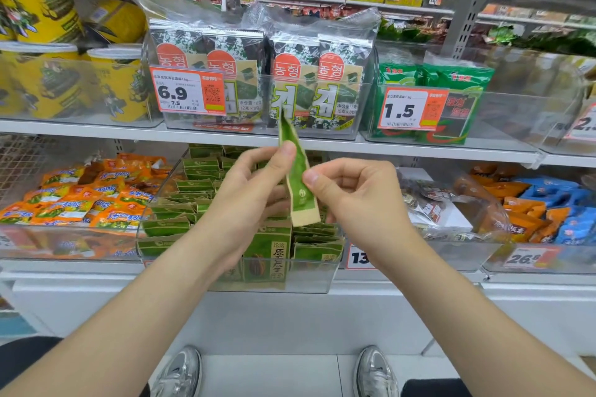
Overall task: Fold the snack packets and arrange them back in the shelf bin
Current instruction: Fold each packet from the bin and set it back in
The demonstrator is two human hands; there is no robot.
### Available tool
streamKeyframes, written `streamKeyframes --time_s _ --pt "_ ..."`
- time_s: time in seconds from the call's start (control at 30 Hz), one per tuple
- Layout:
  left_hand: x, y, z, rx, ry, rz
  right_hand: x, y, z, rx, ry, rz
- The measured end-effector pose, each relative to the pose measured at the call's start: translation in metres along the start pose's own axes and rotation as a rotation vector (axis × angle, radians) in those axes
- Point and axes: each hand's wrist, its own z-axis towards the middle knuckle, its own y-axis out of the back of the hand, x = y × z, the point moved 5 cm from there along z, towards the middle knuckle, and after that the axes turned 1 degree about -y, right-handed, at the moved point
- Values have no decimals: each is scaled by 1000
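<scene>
A narrow green snack packet (300, 180) with a tan bottom edge stands upright and edge-on in front of the shelf, above the clear shelf bin (238, 280). My left hand (254, 190) pinches its upper part between thumb and fingers. My right hand (351, 193) pinches its middle from the right side. The bin below holds several matching green and tan packets (200, 190), some upright in rows and some leaning.
A bin of orange packets (80, 200) stands to the left and bins of brown, orange and blue packets (532, 206) to the right. The upper shelf carries seaweed packs (261, 74), yellow cups (48, 42) and price tags. My shoes (374, 371) are on the floor below.
</scene>
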Motion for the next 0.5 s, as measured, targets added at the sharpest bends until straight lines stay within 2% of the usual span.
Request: streamKeyframes --time_s 0.1,0.17,0.27,0.37,0.43,0.5 --pt "-4 6 1 -97 -37 -54 -3 -10 -4 197 -59 -43" --pt "-3 7 1 -125 -68 -22 -5 -15 -7 248 -116 -49" --pt "0 1 -2 -103 -142 92 -6 -15 -7 116 -142 -63" --pt "5 -7 -5 -51 -199 196 -9 -12 -1 -45 -87 -91" --pt "8 -8 -4 -33 -207 224 -11 -11 1 -90 -35 -69" --pt "10 -8 -3 -15 -183 238 -13 -8 4 -106 -64 32"
